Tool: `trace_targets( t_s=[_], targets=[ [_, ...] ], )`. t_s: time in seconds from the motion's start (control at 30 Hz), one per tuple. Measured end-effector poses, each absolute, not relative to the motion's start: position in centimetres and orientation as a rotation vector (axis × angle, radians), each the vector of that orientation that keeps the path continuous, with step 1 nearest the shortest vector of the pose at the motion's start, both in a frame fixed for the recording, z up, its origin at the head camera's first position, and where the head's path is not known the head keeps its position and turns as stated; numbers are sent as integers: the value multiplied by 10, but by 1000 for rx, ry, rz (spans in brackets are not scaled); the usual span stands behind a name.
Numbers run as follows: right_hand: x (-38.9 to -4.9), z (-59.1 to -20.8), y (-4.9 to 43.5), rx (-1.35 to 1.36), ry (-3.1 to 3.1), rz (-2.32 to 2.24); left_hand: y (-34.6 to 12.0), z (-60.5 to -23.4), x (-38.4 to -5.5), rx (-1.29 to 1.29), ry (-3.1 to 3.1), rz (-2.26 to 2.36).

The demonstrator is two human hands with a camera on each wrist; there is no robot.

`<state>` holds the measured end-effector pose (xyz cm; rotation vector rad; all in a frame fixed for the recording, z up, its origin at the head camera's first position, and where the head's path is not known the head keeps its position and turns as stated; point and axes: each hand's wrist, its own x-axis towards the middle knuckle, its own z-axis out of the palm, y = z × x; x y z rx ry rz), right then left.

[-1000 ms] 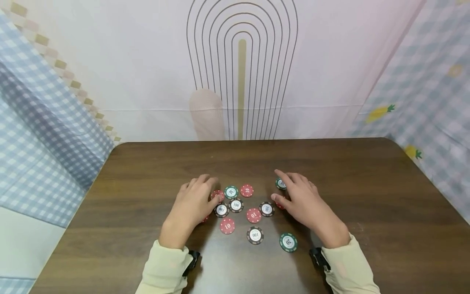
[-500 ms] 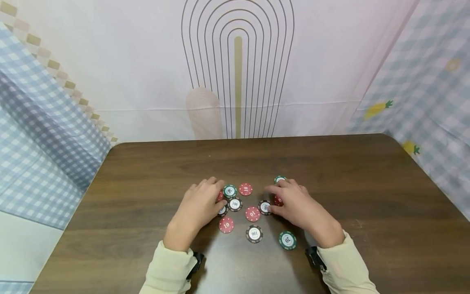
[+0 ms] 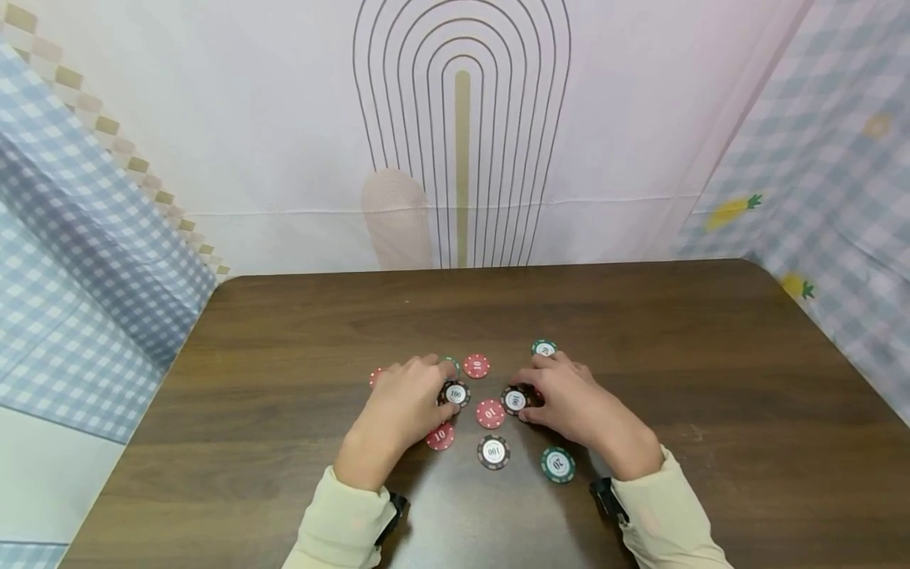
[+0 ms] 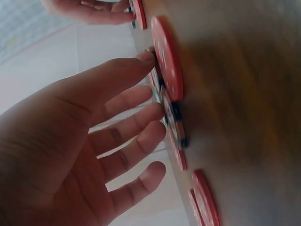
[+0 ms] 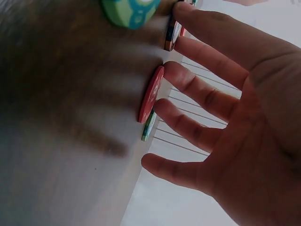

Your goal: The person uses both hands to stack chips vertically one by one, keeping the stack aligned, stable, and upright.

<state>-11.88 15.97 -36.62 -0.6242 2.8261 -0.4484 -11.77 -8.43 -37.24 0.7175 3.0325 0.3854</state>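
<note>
Flat poker chips lie scattered on a brown wooden table [image 3: 284, 395]. In the head view, my left hand [image 3: 401, 407] has thumb and index finger at opposite edges of a black 100 chip [image 3: 456, 393], pinching it; the hand covers parts of chips beneath. My right hand [image 3: 576, 399] pinches another black 100 chip [image 3: 515, 401] between thumb and index finger. Its other fingers hang over a red chip [image 5: 153, 94], mostly hidden in the head view. Between the hands lies a red 10 chip [image 3: 490, 414]. The left wrist view is blurred.
A red 10 chip [image 3: 476, 366] and a green 20 chip [image 3: 543, 348] lie farther back. Nearer me are a black 100 chip [image 3: 494, 452], a green 20 chip [image 3: 558, 465] and a red 10 chip [image 3: 440, 437]. A patterned white cloth [image 3: 284, 158] hangs behind the table.
My left hand has moved right, from the leftmost chips to a black 100 chip, uncovering a red chip at left. My right hand has shifted slightly left, its thumb and index finger closing around another black chip.
</note>
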Motion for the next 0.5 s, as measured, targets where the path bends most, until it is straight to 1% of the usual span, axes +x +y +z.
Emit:
trace_targets(
  t_s=[0.3,0.5],
  targets=[
    [-120,-366,155,-635,2803,-414,-77,-374,-116,677,3052,323],
    [-118,-366,155,-650,2817,-343,-74,-376,-116,676,3039,369]
  ],
)
